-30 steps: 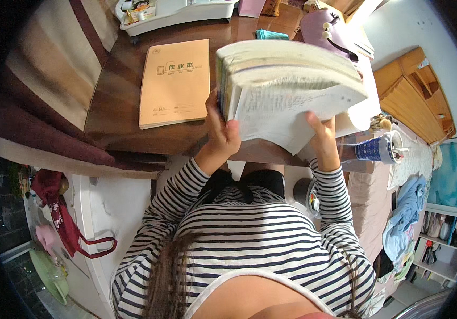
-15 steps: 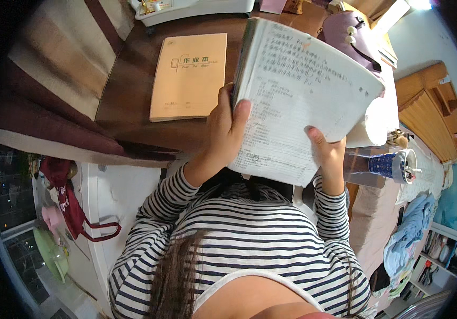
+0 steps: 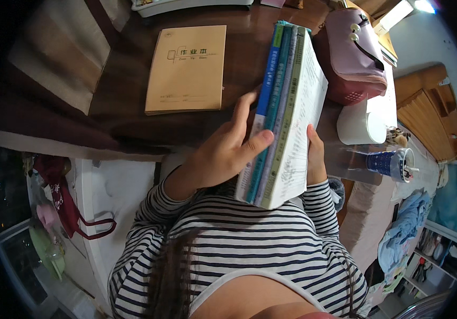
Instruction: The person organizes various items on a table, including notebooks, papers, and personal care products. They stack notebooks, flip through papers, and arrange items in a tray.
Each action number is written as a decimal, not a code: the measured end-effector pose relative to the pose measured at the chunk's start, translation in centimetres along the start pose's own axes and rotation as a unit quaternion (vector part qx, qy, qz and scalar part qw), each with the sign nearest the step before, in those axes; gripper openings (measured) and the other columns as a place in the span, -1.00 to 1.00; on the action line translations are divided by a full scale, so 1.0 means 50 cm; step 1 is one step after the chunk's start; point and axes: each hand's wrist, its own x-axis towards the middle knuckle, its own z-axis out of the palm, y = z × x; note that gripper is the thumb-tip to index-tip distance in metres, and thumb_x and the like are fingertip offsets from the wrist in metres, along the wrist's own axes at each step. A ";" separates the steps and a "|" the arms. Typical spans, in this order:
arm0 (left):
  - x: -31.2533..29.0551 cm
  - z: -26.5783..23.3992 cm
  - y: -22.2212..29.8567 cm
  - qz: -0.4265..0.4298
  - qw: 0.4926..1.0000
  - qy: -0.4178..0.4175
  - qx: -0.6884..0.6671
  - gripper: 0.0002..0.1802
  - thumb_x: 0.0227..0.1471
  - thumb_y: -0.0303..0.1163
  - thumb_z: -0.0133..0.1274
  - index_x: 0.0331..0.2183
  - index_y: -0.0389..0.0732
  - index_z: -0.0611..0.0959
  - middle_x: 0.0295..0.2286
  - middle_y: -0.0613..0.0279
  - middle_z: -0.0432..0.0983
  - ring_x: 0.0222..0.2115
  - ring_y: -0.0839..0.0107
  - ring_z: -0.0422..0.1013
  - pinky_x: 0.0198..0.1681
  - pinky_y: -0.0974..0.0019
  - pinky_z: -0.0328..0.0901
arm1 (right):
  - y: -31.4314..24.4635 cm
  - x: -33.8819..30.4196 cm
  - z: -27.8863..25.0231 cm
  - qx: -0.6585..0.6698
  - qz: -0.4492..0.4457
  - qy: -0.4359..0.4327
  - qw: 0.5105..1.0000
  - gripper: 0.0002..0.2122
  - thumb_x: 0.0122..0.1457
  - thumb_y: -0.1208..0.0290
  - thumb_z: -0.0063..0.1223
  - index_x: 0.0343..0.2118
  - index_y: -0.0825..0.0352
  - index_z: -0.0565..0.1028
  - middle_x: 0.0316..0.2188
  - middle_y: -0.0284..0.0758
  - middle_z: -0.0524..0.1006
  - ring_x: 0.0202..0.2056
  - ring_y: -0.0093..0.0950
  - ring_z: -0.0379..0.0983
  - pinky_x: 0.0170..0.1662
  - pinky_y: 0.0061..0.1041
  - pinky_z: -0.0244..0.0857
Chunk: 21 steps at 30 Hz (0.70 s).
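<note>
While the stack of books (image 3: 280, 119) is held slightly tilted just above the lap, near the table edge, its spines are braced by the left hand (image 3: 220, 151): thumb laid across them, forefinger parted well away along the blue outer book, remaining fingers hidden. By the right hand (image 3: 316, 158), the printed page side is met at its 3 o'clock edge with an upright thumb; other fingers concealed, spread cannot be told. Exercise book (image 3: 187, 69) noted at 10 o'clock from the stack, purple case (image 3: 348, 56) between 1 and 2. Compared with half a second ago, the stack has been turned: page then displayed broadly, spines now exposed.
</note>
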 end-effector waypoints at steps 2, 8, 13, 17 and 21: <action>0.007 0.008 -0.007 0.062 0.998 -0.017 0.029 -0.23 0.20 -0.13 -0.18 0.18 -0.36 -0.14 0.06 -0.26 0.16 0.10 0.10 0.16 0.15 0.20 0.03 | 0.000 -0.003 0.000 0.019 -0.007 0.014 1.000 -0.46 0.23 0.17 -0.18 0.11 0.54 0.17 -0.01 -0.01 0.40 -0.10 -0.26 0.47 -0.05 -0.37 0.39; 0.029 0.022 -0.018 0.130 0.989 -0.068 -0.028 -0.13 0.15 -0.23 -0.15 0.21 -0.41 -0.26 0.21 -0.24 -0.19 0.26 0.14 -0.23 0.27 0.19 -0.24 | 0.001 0.007 -0.053 -0.006 -0.051 -0.003 0.999 -0.47 0.24 0.14 -0.21 0.10 0.53 0.20 -0.05 -0.02 0.44 -0.15 -0.30 0.50 -0.09 -0.38 0.42; 0.037 0.012 -0.009 0.112 0.981 -0.099 -0.125 -0.12 0.05 -0.34 -0.15 0.20 -0.47 -0.26 0.23 -0.20 -0.27 0.27 0.18 -0.30 0.28 0.23 -0.32 | -0.004 0.006 -0.057 -0.045 -0.043 0.010 0.998 -0.47 0.25 0.11 -0.23 0.08 0.53 0.23 -0.10 -0.04 0.48 -0.21 -0.34 0.53 -0.17 -0.43 0.46; 0.047 0.004 -0.033 0.145 0.977 -0.098 -0.126 -0.13 0.00 -0.38 -0.15 0.20 -0.48 -0.21 0.24 -0.16 -0.28 0.27 0.21 -0.32 0.28 0.27 -0.38 | -0.007 0.016 -0.057 -0.049 -0.048 -0.003 0.998 -0.49 0.26 0.11 -0.26 0.05 0.52 0.28 -0.15 -0.07 0.51 -0.25 -0.37 0.55 -0.22 -0.46 0.47; 0.051 0.007 -0.042 0.129 0.972 -0.103 -0.170 -0.12 0.01 -0.38 -0.15 0.20 -0.45 -0.23 0.24 -0.14 -0.28 0.28 0.22 -0.33 0.28 0.27 -0.36 | -0.010 0.015 -0.057 -0.031 -0.054 -0.007 0.998 -0.50 0.27 0.11 -0.28 0.04 0.50 0.29 -0.16 -0.10 0.52 -0.28 -0.39 0.55 -0.25 -0.47 0.48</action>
